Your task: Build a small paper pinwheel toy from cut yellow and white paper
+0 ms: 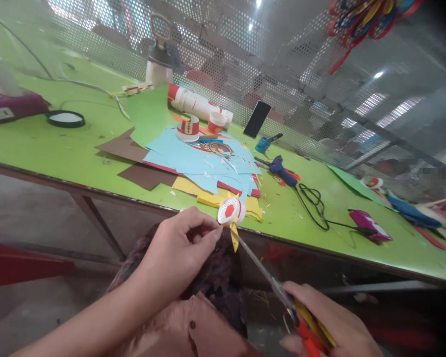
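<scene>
My left hand (pixel 188 243) pinches, thumb against fingers, the edge of a small white and red paper-cup craft piece (pixel 229 210). A pointed yellow paper strip (pixel 234 239) hangs from its underside. My right hand (pixel 330 317) is closed around the red-orange and yellow handles of a pair of scissors (pixel 263 270). The blades slant up and left, and their tips come up to the yellow strip. From this angle I cannot tell whether they touch it. The piece is held just in front of the table edge, above my lap.
Light-blue paper sheets (pixel 171 151) lie on the green table (pixel 96 148) with cut paper cups (pixel 216 122) on them. To the right are a blue glue gun (pixel 282 171), its cord and a phone (pixel 257 119). A black round lid (pixel 65 118) lies left.
</scene>
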Tool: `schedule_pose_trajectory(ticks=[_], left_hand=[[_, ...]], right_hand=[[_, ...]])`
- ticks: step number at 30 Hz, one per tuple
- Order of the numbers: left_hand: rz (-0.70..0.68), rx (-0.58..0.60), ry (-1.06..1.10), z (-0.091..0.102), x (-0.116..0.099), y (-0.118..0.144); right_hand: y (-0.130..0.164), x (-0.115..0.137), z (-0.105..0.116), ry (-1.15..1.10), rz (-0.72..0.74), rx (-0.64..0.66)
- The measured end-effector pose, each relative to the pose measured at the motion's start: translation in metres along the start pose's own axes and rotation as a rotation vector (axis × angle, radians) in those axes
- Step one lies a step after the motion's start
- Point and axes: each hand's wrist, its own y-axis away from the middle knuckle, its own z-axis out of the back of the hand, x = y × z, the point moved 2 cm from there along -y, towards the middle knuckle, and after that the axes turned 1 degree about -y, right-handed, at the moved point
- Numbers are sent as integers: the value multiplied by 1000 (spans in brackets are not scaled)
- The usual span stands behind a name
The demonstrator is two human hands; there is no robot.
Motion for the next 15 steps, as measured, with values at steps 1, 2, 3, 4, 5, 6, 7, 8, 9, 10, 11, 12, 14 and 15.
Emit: schedule_pose_trajectory(ticks=[1,2,3,4,5,6,7,8,9,10,11,12,14,15], left_hand=[[1,-14,24,-1,0,0],[-23,-42,24,-2,0,0],[-71,-62,3,-2,-1,-1],[-137,-67,-34,-2,-3,-1],[-209,-50,-80,-2,-4,-2],[-278,-12,-130,-2,-6,-2],[-337,36,-181,-2,-6,-3],[-383,83,-232,-2,-7,-3],[-418,121,-283,-2,-7,-3],[-446,152,-334,-2,-7,-4],[-475,179,-386,-2,-7,-4],[-506,201,-436,-2,-7,-5],[-565,243,-526,-2,-9,-7],[-588,261,-564,-2,-11,-9]], right_hand=[[-1,-1,1,33,25,5],[-2,-2,2,63,41,10],[-2,-2,3,88,51,15],[-2,-2,4,104,65,20],[-2,-2,4,115,75,22],[-2,-2,5,122,79,19],[-2,-1,6,128,77,14],[-1,-1,7,133,70,7],[-1,0,8,137,62,-3],[-1,0,9,143,55,-7],[-1,1,9,148,49,-3],[-1,1,10,151,47,4],[-1,0,12,159,41,26],[-2,0,13,165,34,37]])
